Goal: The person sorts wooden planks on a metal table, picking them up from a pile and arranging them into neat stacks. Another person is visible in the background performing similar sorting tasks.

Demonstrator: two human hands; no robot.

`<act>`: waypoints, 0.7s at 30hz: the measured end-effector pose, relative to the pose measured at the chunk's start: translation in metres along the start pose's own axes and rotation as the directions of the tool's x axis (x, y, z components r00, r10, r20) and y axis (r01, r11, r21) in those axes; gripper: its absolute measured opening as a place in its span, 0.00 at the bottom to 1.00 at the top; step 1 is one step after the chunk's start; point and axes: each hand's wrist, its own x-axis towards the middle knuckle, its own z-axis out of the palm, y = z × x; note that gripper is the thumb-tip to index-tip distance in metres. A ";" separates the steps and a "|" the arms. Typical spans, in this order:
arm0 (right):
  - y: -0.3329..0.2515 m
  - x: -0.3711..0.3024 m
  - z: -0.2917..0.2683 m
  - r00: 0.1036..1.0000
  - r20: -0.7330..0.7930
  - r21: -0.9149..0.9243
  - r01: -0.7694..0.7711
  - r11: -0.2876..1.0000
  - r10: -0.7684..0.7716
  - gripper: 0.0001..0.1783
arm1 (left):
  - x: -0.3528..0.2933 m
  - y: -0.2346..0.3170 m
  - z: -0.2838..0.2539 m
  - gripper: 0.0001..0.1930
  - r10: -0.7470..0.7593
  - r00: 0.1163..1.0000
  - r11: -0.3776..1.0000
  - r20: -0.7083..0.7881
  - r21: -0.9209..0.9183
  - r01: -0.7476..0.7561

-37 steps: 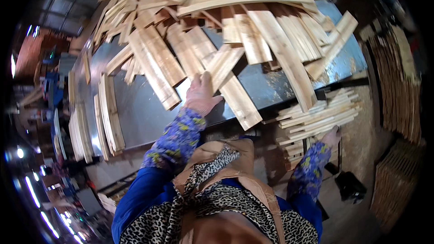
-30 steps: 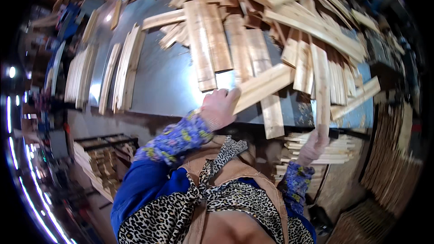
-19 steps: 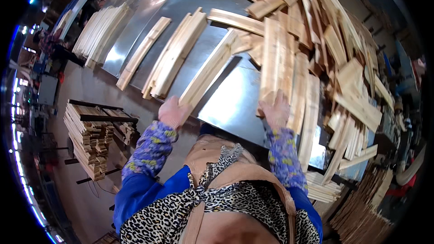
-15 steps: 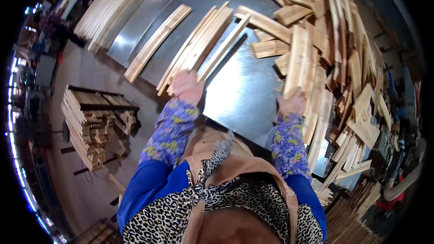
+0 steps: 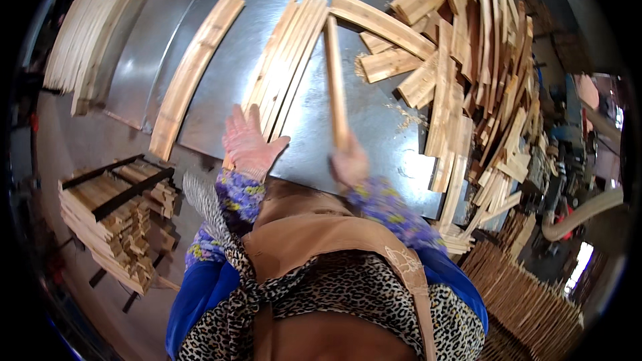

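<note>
Slat, pale wooden (image 5: 336, 80): centre of the frame, long axis close to vertical, upper end leaning slightly left, lower end in the right hand (image 5: 351, 164). I see a narrow edge facing my camera. Right hand motion-blurred, clasping that end; each finger I cannot make out. Left hand (image 5: 253, 140): palm down, fingers (image 5: 239, 120) spread and clasping nothing, over the lower end of a row of slats (image 5: 284, 60). Contact there I cannot confirm. The row leans up and to the right.

Surface: grey metal counter (image 5: 221, 87), glossy, with a seam towards upper left and wood shavings (image 5: 409, 117) right of centre. Room: workshop floor (image 5: 73, 134) at left; rack of stacked boards (image 5: 107, 241) with dark bars, lower left; upright brown boards (image 5: 528, 287), lower right; pale ribbed hose (image 5: 588, 214), right edge. Worn by the person: tan apron (image 5: 321, 241), bottom centre.

Count, as I read it: hands, two. Clasped slat, one. Row by the left hand, at least four pieces. Lone board (image 5: 197, 73), left of that row, one, tilted up to the right. Slanting board (image 5: 381, 25), upper centre, one, dropping to the right. Bundle of slats (image 5: 97, 33), upper left, one, pieces too tight for me to number. Heap of boards (image 5: 448, 93), right, one, too tangled to count.
</note>
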 end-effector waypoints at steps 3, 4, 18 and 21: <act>-0.043 0.041 0.103 0.939 0.254 0.522 0.068 0.850 -0.231 0.44 | 0.011 0.009 0.003 0.61 -0.009 1.000 0.999 0.007 0.044 0.008; -0.114 0.038 0.067 0.916 0.395 0.320 -0.071 0.945 -0.065 0.42 | 0.012 0.000 0.009 0.61 -0.056 0.998 0.996 0.001 0.062 0.056; 0.106 0.151 -0.248 0.897 -0.410 -0.644 -0.413 0.644 0.165 0.51 | 0.042 0.093 0.033 0.38 0.535 0.769 0.740 -0.351 -0.245 -0.627; 0.076 0.147 -0.247 0.885 -0.433 -0.519 -0.400 0.756 0.170 0.45 | 0.054 0.180 0.052 0.36 0.582 0.800 0.663 -0.145 -0.484 -0.570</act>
